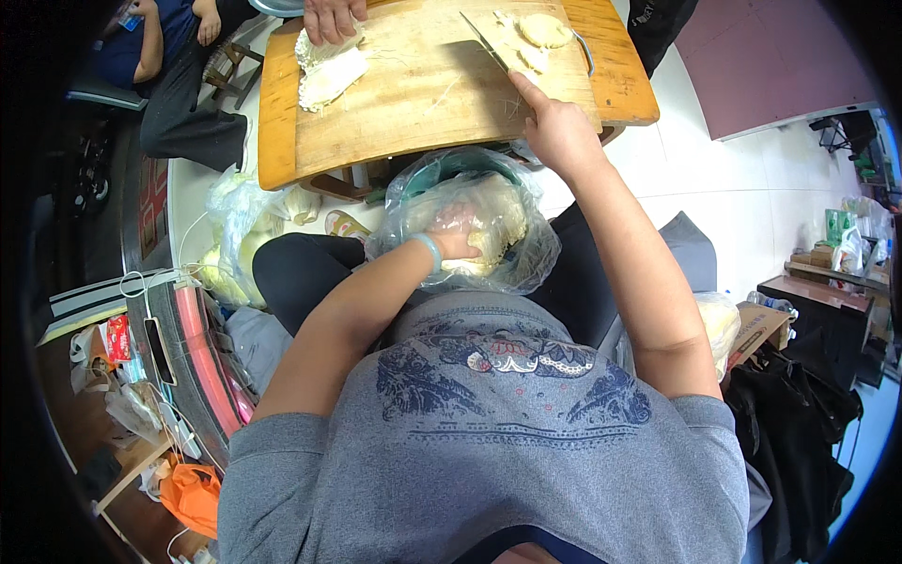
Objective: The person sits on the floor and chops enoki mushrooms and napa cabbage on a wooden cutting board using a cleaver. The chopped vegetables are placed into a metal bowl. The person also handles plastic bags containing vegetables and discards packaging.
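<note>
My right hand (560, 127) grips a knife (486, 44) over the wooden cutting board (416, 92), its index finger stretched along the tool. The blade points away from me and to the left. My left hand (451, 229), with a pale bangle at the wrist, reaches into a clear plastic bag (394, 218) and lies against pale cut cabbage (504, 204). Film blurs its fingers, so their hold is unclear. The bag lines a green tub (423, 176) between my knees. On the board are a cabbage piece (331, 77) at left and a round pale slice (544, 31) at right.
Another person's hand (335, 17) presses the left cabbage piece. A seated person (190, 92) is at upper left. The board lies on a wooden table (631, 77). Bagged cabbages (243, 240) stand on the floor at left. A cardboard box (761, 328) sits at right.
</note>
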`<state>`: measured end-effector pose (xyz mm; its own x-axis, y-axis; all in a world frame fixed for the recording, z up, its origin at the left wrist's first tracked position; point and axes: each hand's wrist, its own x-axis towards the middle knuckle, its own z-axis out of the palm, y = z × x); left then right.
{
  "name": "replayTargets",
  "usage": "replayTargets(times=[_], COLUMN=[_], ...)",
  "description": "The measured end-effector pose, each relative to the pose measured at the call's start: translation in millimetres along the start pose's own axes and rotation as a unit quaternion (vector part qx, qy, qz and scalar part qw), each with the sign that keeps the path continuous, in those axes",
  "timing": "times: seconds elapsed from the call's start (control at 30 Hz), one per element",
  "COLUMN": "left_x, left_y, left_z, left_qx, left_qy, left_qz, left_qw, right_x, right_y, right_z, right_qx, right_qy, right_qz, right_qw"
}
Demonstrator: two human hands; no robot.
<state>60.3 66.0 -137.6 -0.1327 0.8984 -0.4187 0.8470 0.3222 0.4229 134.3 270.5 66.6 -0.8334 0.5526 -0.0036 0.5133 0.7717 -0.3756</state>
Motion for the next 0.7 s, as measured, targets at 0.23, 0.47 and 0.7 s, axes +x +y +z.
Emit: replayTargets(times=[0.23, 0.47, 0.7], left_x=[8.9, -37.3, -105.7], left_y=[-0.6, 34.1, 82.4], left_z=[10.4, -30.0, -186.2], left_qx=[-0.069, -0.061, -0.039], left_qy=[-0.024, 0.063, 0.109], left_qz=[0.023, -0.007, 0.087], left_qw=[0.997, 0.996, 0.989], right_x=[-1.0, -1.7, 0.6], right_y=[1.6, 5.5, 12.6], right_z=[-4.1, -2.6, 1.5], right_qx=[0.024, 0.017, 0.026], right_qy=[-0.003, 0.021, 0.033], right_qz=[-0.003, -0.015, -0.022], right_qw=[1.000, 1.000, 0.999])
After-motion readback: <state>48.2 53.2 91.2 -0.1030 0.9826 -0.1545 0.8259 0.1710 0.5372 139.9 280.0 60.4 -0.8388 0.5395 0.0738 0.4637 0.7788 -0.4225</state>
